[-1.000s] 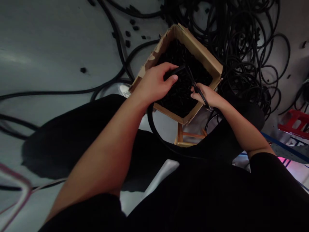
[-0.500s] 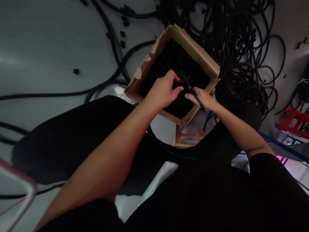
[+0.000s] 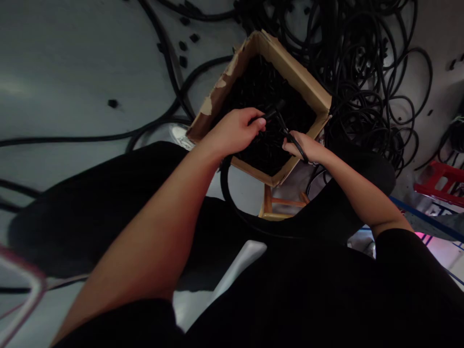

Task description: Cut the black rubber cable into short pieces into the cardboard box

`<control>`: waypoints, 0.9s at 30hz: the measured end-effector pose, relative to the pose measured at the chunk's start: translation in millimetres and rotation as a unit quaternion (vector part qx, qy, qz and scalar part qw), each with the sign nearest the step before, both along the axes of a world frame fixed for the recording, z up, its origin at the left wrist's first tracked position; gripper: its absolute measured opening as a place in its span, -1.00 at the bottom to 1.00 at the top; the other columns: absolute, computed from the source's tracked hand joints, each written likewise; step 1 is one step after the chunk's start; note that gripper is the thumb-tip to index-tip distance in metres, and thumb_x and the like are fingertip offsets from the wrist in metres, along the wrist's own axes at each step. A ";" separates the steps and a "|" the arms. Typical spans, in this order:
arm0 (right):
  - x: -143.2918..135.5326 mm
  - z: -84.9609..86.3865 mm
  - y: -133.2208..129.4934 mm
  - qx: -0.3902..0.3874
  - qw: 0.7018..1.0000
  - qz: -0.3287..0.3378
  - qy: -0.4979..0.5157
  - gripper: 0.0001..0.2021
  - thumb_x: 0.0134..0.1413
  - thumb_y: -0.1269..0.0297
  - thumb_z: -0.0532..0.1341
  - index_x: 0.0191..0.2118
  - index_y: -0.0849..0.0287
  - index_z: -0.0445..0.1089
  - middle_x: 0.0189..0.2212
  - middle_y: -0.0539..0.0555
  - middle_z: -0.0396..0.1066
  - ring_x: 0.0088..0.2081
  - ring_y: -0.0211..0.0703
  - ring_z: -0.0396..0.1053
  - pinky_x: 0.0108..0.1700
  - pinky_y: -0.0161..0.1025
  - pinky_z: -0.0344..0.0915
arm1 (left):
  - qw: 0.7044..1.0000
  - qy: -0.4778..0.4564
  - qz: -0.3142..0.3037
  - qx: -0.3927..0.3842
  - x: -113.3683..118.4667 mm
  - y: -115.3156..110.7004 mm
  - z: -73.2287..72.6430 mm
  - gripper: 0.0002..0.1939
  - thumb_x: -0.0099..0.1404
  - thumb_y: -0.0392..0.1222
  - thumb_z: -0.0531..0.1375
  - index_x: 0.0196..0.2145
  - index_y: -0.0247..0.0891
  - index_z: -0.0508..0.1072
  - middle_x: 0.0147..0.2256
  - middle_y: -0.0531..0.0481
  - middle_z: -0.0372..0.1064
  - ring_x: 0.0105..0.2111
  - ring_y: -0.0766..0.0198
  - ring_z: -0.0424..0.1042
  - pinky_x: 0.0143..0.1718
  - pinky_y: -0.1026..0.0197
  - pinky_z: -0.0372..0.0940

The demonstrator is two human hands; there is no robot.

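My left hand (image 3: 242, 129) is closed on a black cable (image 3: 225, 186), whose thick dark end points right over a cardboard box (image 3: 302, 72). The cable loops down from that hand across my lap. A black-handled tool (image 3: 299, 148), which looks like scissors or pliers, is gripped in my right hand (image 3: 302, 146) at the box's right side. The tool's tip is beside the cable end; whether they touch I cannot tell. Many small black pieces (image 3: 270, 152) lie inside the box.
Tangled black cables (image 3: 362, 92) lie on the floor behind and right of the box. A wooden stool (image 3: 267, 205) stands under it. Small black bits are scattered on the floor at the left. A red plastic stool (image 3: 438, 181) is at the far right.
My left hand has shifted left, away from the tool, and more of the cable end shows. The cable loop below it has widened. My right hand has moved slightly right.
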State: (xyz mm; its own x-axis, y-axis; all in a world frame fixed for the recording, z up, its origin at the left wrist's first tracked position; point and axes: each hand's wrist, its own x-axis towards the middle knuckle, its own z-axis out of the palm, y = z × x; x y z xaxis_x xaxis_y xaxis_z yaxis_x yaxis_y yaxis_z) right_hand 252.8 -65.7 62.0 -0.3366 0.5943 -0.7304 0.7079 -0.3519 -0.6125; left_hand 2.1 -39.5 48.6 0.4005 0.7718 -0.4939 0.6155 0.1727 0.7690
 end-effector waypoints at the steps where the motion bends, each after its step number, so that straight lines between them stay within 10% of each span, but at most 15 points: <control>1: 0.3 -0.6 0.3 0.003 1.000 -0.001 0.007 -0.88 0.37 0.29 0.28 -0.25 0.06 0.35 -0.33 0.00 0.48 -0.21 -0.07 0.43 -0.08 -0.17 0.34 | 1.000 -0.009 -0.002 -0.011 -0.3 0.5 0.2 -0.61 0.66 0.06 0.13 0.06 -0.14 0.71 -0.08 -0.21 0.73 -0.02 -0.13 0.68 0.13 -0.13 0.61; 17: 18.9 -10.9 4.4 0.057 0.996 0.039 -0.058 -0.81 0.23 0.14 0.35 -0.14 0.08 0.43 -0.14 0.16 0.62 -0.10 0.08 0.53 0.04 -0.05 0.43 | 0.999 0.013 -0.026 0.019 -12.3 11.7 -9.5 -0.54 0.60 0.22 0.10 -0.04 -0.04 0.71 -0.27 -0.19 0.63 -0.11 -0.21 0.62 0.11 -0.19 0.56; 27: 19.0 1.3 9.6 0.014 0.999 0.042 -0.004 -0.82 0.27 0.18 0.36 -0.13 0.13 0.45 -0.19 0.07 0.56 -0.14 -0.04 0.46 -0.02 -0.15 0.34 | 0.997 0.000 -0.070 -0.018 -12.4 7.6 -8.7 -0.46 0.65 0.14 0.05 0.22 -0.14 0.69 -0.11 -0.22 0.67 0.00 -0.20 0.61 0.24 -0.19 0.52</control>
State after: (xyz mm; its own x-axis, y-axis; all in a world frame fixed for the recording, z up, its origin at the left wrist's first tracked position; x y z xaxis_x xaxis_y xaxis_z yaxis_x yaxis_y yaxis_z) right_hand 271.8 -56.0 63.3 -0.3800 0.5854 -0.7162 0.7389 -0.2737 -0.6157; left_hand -10.2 -31.8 39.9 0.5034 0.6900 -0.5200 0.6355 0.1120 0.7639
